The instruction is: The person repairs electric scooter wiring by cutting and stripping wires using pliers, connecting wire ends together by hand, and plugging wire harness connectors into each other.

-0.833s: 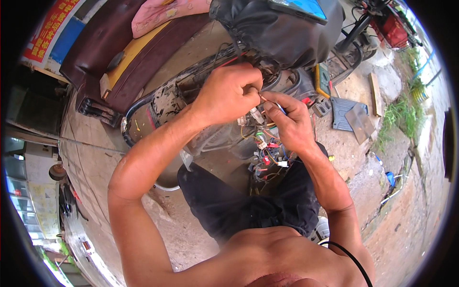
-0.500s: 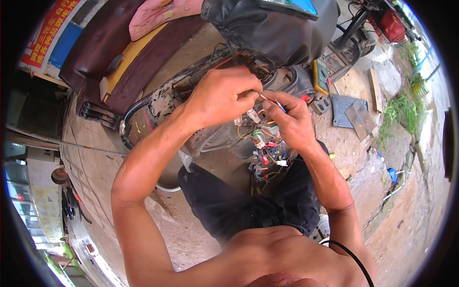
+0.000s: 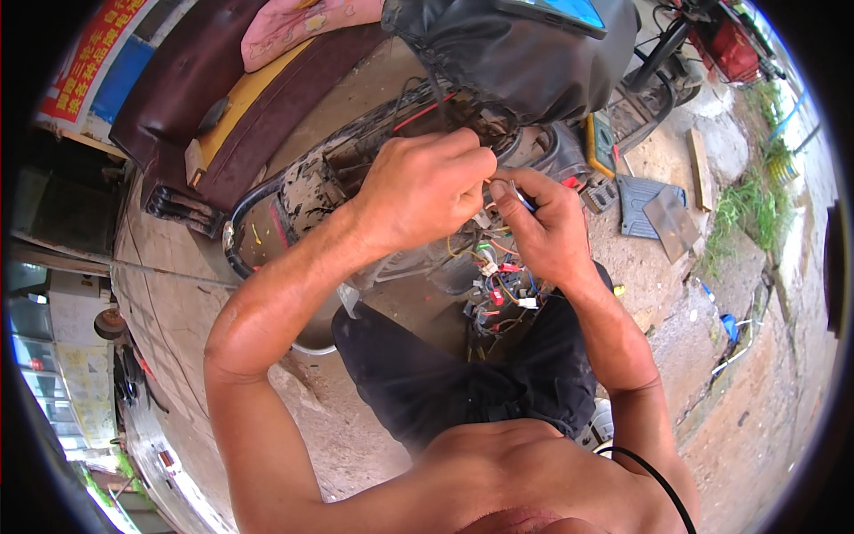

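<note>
My left hand (image 3: 429,182) is closed in a pinch, knuckles up, over the stripped-down vehicle frame (image 3: 307,191). Close beside it, my right hand (image 3: 550,227) is closed with thumb and forefinger pressed together. A thin brownish wire (image 3: 492,182) runs between the fingertips of both hands. Something small, bluish and shiny shows in the right hand's grip, too little of it to name. Below the hands hangs a bundle of coloured wires with white and red connectors (image 3: 496,296), between my knees.
A black cover (image 3: 525,67) lies ahead, with a screen device (image 3: 560,12) on it. To its right are a yellow-edged multimeter (image 3: 600,144), a dark mat (image 3: 636,198) and a wooden strip (image 3: 699,169). A brown sofa (image 3: 294,102) with a pink cushion (image 3: 307,28) stands at the left.
Both hands have shifted slightly to the right and stay close together. The left fingers have rolled a little, and less of the wire shows between the hands.
</note>
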`<state>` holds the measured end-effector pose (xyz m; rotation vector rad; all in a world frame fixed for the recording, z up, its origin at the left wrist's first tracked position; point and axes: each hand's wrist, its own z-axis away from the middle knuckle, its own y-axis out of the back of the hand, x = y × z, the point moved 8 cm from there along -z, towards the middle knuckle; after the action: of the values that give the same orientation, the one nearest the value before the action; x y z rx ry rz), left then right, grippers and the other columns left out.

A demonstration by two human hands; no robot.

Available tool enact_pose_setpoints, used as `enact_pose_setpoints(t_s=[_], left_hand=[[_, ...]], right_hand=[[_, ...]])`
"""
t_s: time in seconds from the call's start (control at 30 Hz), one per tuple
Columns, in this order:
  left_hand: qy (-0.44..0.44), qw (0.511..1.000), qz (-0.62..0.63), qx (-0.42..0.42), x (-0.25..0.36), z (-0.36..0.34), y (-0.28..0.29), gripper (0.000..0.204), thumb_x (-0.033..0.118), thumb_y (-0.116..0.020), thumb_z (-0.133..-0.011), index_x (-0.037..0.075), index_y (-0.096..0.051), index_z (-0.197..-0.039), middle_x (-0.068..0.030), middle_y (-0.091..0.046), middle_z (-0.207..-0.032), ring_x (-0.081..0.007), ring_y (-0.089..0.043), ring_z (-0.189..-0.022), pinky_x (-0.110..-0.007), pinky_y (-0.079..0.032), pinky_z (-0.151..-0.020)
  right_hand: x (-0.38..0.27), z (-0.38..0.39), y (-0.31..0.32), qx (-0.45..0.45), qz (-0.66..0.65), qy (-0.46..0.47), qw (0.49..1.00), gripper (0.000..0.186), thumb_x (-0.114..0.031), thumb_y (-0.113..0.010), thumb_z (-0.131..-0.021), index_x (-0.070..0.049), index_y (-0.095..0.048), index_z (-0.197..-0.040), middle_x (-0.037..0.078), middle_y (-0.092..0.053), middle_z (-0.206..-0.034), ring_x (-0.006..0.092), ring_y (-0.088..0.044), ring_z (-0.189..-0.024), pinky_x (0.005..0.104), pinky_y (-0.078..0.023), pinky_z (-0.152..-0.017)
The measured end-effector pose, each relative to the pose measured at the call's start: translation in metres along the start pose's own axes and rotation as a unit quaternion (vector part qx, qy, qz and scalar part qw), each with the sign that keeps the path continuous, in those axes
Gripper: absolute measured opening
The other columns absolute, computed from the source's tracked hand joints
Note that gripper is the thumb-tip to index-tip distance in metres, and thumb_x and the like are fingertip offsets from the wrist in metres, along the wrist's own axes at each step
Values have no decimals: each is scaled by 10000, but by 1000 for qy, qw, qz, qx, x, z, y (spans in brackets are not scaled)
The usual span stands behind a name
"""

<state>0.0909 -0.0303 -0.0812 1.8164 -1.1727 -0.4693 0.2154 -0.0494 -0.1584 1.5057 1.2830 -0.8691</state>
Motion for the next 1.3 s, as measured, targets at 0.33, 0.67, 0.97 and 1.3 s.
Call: enact_pose_setpoints(t_s=[0.33, 0.67, 0.97, 1.3], left_hand=[[13, 1000, 4, -10, -2, -1, -3, 109, -12, -660, -755, 49, -583, -803, -98, -588, -763, -331, -627, -657, -427, -512, -556], [197, 977, 86, -16, -40, 2, -8, 69, 15, -642, -787, 19, -629, -854, -109, -642, -726, -237, -626, -604, -361, -503, -582], [59, 988, 133, -49, -14, -4, -12, 150, 31, -707, -833, 31, -703, -983, -89, -639, -921, -248, -659, -783, -363, -542, -691], [-5, 997, 30, -73, -11, 5, -13, 168, 57, -761, -838, 65, -676, -983, -78, -621, -917, -312, -683, -770, -409, -561, -646]], right_hand=[[-9, -2, -1, 47, 94, 93, 990, 150, -55, -722, -847, -29, -718, -994, 116, -691, -752, 212, -662, -637, 334, -512, -591], [-13, 6, 3, 77, 143, 131, 978, 191, -50, -730, -791, -68, -725, -981, 114, -684, -753, 295, -690, -670, 377, -535, -620], [11, 1, 14, 54, 33, 6, 998, 133, -109, -721, -899, -14, -712, -992, 107, -705, -722, 155, -652, -609, 314, -492, -577], [18, 5, 6, 2, -68, -15, 998, 121, -97, -688, -945, 20, -680, -975, 41, -670, -739, 73, -587, -679, 267, -469, -621]])
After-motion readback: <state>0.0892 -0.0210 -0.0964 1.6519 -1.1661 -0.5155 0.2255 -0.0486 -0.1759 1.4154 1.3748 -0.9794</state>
